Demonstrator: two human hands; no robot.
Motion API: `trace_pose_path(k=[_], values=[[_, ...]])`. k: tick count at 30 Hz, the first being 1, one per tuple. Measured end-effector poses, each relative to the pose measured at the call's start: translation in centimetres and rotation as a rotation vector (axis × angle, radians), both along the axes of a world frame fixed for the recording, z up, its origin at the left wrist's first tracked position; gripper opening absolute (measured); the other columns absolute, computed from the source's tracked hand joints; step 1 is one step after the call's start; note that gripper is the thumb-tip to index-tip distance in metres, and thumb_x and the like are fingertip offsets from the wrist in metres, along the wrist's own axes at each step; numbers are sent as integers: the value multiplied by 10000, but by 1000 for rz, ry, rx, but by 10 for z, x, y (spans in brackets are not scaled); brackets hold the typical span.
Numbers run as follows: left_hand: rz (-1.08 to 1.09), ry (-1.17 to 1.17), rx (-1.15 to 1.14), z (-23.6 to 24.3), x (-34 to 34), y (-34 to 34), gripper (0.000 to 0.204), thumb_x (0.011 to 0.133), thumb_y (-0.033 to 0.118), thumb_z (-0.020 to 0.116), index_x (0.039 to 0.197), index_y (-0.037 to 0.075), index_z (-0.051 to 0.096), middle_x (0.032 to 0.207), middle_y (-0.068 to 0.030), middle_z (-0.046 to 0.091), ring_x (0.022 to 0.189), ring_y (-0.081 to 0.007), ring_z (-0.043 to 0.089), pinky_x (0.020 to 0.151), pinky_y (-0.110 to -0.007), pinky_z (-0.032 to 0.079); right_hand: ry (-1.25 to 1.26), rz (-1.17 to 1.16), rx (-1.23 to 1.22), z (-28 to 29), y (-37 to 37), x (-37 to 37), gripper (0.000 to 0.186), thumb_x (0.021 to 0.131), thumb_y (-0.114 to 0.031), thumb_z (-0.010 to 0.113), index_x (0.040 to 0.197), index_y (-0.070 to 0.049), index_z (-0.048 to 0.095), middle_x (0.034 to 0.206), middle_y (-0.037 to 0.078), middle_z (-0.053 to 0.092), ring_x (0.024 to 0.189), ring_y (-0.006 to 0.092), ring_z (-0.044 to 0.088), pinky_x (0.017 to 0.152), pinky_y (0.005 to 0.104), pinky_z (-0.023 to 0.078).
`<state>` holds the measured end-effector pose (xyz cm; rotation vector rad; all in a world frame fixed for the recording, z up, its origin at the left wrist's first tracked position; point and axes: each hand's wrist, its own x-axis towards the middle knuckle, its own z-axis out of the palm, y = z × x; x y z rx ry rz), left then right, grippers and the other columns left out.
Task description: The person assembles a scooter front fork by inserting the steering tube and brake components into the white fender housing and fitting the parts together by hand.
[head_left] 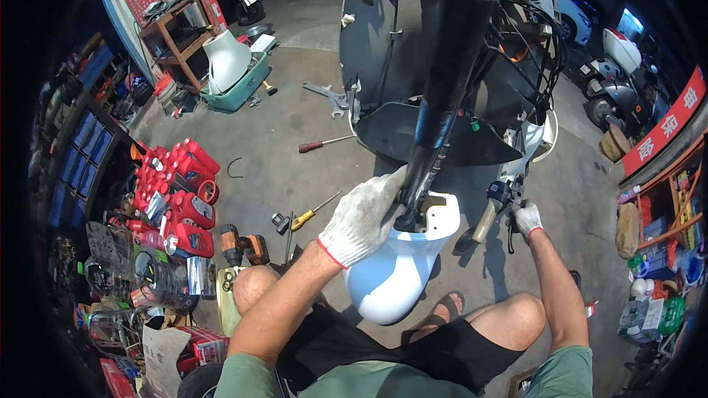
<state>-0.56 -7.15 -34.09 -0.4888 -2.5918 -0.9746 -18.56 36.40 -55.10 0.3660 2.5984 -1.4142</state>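
My left hand [365, 220], in a white knit glove with a red cuff, is closed at the lower end of a long black tube [442, 96] that rises in front of me. The far fingers are hidden behind it. Below stands a glossy white scooter front fender [391, 273], around the tube's lower end. My right hand [528, 220], gloved alike, is closed at a handlebar end, beside its black switch housing [499, 191]; a tan grip [484, 222] and black brake lever [510, 239] are next to it. The fingertips are partly hidden.
A stripped scooter body [387, 22] with loose cables lies ahead. On the floor to the left are a red-handled screwdriver [313, 147], wrenches [332, 97], a yellow screwdriver [302, 220], a cordless drill [232, 243] and red jugs [188, 210]. Shelves [667, 236] stand at right.
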Motion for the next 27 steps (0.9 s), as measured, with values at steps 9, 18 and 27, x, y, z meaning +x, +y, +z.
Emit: trace_pose_path(k=[9, 18, 27], values=[[32, 78, 97, -32, -2, 5, 519, 801, 22, 746, 1293, 5, 581, 1121, -212, 657, 1094, -411, 609, 983, -499, 477, 33, -14, 95, 6, -2, 12, 295, 936, -187, 678, 1085, 58, 609, 789, 116, 687, 596, 206, 672, 505, 351, 549], [60, 103, 27, -32, -4, 4, 606, 800, -4, 661, 1395, 45, 556, 1088, -179, 704, 1032, -363, 659, 1009, -475, 465, -95, -66, -23, 44, -29, 32, 349, 943, -262, 719, 1093, 19, 579, 788, 88, 661, 575, 180, 645, 502, 341, 560], [-3, 42, 53, -37, -5, -4, 704, 783, -28, 629, 1471, 38, 495, 1042, -182, 713, 983, -363, 657, 1006, -443, 433, -109, -113, 4, 49, -38, 33, 346, 933, -273, 737, 1039, 6, 562, 802, 92, 647, 569, 184, 641, 463, 333, 530]])
